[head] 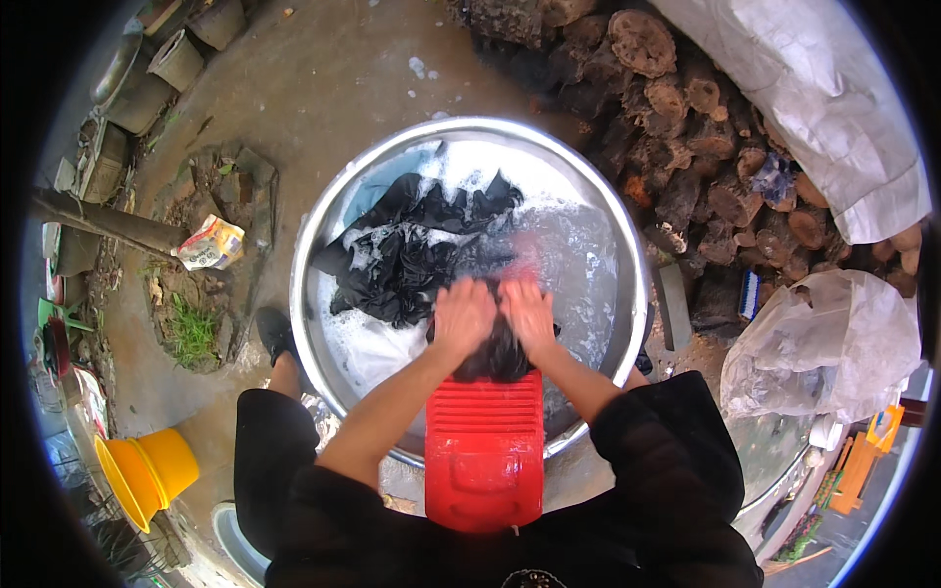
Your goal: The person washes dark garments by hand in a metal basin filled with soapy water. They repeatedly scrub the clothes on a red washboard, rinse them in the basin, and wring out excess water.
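Observation:
A large round metal basin stands before me, holding sudsy water. The red plastic washboard slopes into it from my lap, its ridges facing up. Both my left hand and my right hand grip a wet black cloth at the board's lower part, side by side with fingers bent over it. Motion blurs the fingertips and the water just beyond them. More black fabric floats to the left among foam, and a light blue cloth lies along the far left wall.
Stacked logs fill the far right, partly under a white sheet. A translucent plastic bag sits nearer on the right. At left are a yellow bucket on its side, a thin trunk and flowerpots. The concrete ground is wet.

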Motion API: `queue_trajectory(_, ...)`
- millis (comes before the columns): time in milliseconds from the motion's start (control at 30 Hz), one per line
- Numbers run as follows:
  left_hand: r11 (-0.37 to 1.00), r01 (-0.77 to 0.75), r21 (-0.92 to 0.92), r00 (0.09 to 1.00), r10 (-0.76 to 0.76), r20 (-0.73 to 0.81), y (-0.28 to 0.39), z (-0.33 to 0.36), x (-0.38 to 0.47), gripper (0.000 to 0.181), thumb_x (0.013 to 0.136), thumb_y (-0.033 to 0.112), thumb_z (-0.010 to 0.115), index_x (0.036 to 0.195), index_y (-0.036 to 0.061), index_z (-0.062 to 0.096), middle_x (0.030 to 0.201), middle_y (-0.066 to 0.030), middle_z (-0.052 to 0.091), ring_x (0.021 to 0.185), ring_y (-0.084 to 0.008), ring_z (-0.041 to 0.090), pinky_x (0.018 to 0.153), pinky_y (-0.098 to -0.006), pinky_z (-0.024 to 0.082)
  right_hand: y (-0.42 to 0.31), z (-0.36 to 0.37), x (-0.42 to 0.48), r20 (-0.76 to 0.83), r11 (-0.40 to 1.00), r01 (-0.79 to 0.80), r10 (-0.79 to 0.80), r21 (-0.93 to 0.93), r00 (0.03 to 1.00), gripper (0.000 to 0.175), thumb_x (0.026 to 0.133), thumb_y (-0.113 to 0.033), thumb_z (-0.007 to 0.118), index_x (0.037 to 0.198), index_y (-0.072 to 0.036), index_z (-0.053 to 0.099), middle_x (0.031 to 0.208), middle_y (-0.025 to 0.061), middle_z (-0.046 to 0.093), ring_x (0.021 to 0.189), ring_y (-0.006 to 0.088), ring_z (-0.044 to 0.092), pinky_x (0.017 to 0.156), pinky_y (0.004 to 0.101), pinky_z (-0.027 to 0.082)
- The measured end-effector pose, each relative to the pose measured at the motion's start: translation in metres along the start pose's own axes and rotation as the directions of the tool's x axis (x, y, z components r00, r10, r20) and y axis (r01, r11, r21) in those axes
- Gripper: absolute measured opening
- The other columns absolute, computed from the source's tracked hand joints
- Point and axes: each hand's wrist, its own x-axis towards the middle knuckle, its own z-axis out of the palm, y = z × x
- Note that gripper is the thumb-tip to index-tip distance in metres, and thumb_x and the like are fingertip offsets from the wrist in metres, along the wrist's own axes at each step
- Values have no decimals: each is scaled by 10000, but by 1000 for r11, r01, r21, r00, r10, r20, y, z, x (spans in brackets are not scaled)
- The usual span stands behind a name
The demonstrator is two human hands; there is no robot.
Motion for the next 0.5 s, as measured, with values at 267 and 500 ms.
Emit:
queue_trajectory(267, 946, -208, -247, 976, 216, 3, 27, -63, -86, 206, 831, 251, 597, 957, 93, 641, 1073, -107, 607, 1023, -283, 526, 951, -540, 367, -17, -54, -95, -32, 911, 333, -335, 245, 942, 312, 836, -222, 617, 1098, -53, 604, 1119, 168, 545, 1109, 357, 491, 913, 506, 412)
queue_trajectory(500, 1000, -9, 13, 999, 10, -45, 1, -9, -9, 163, 874, 247, 555, 871, 103, 632, 805, -52, 576, 843, -258, 556, 733, -432, 393, 2, 10, -5, -23, 983, 136, -140, -121, 990, 221, 803, -243, 600, 981, -112, 620, 998, 90, 583, 1004, 291, 543, 868, 545, 409)
